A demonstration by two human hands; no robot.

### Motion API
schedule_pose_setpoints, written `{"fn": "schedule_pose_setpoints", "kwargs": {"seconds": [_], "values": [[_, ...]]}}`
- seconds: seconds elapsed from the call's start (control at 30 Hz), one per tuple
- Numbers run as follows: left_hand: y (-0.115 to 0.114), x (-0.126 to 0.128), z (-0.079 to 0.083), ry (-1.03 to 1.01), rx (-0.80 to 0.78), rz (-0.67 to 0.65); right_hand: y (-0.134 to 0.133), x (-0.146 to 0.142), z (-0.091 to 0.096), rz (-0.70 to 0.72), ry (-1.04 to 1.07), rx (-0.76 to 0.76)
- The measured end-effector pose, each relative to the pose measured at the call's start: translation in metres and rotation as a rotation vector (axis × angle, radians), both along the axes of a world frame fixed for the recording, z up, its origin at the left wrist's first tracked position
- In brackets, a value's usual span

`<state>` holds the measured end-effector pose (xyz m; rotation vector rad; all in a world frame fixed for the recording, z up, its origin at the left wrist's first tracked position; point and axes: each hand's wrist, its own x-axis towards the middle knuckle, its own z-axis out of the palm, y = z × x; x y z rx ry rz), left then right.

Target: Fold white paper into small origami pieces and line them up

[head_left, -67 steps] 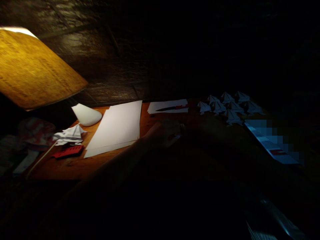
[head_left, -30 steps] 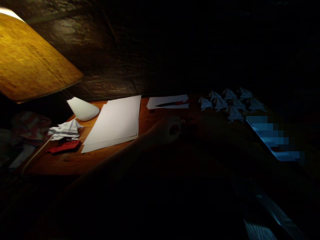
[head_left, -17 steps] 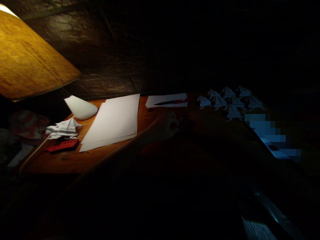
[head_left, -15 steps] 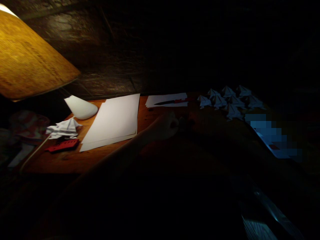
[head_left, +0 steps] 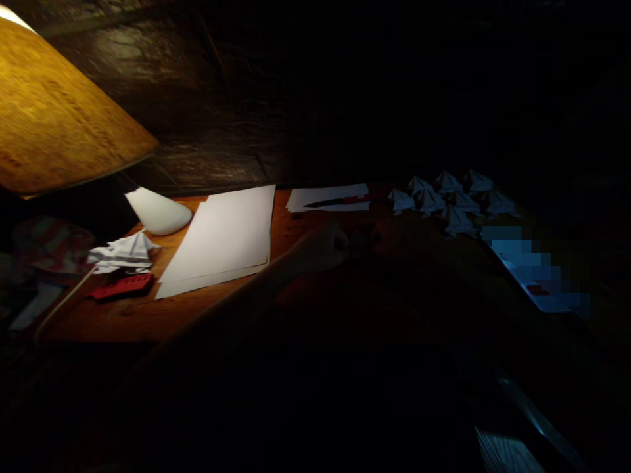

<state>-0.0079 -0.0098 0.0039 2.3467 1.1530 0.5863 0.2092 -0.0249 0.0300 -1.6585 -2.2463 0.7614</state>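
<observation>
Where the big paper point(head_left: 219, 240) lies: flat on the brown wood table point(head_left: 108, 325), in the light, with one sheet peeking out from under another.
Left hand point(head_left: 320, 246): to the right of the big paper, fingers curled in like a loose fist. It is too dark to tell if it has hold of anything.
Right hand point(head_left: 389, 235): farther right of the big paper, almost lost in the dark. I cannot tell how far open it is or what it holds.
Small dim thing point(head_left: 361, 242): right of the big paper, between the two hands. I cannot tell what it is.
Short paper point(head_left: 323, 193): just right of the big paper's far end, a few sheets in a pile.
Knife point(head_left: 340, 201): on the short paper, its dark tip pointing toward the big paper, its handle red.
Folded shapes point(head_left: 428, 200): eight of them, bunched well to the right of the big paper.
Striped folded paper point(head_left: 125, 253): left of the big paper.
Red thing point(head_left: 123, 288): left of the big paper's near end.
Yellow lampshade point(head_left: 69, 118): up and left of the big paper.
</observation>
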Motion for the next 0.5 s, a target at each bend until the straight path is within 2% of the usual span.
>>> {"fn": "schedule_pose_setpoints", "kwargs": {"seconds": [0.2,0.5], "values": [[-0.012,-0.001,0.009,-0.005,0.150,0.015,-0.005,0.006,0.004,0.079,-0.008,0.105],[-0.013,0.000,0.014,0.116,0.100,0.037,-0.007,0.009,0.010,0.159,-0.105,0.179]]}}
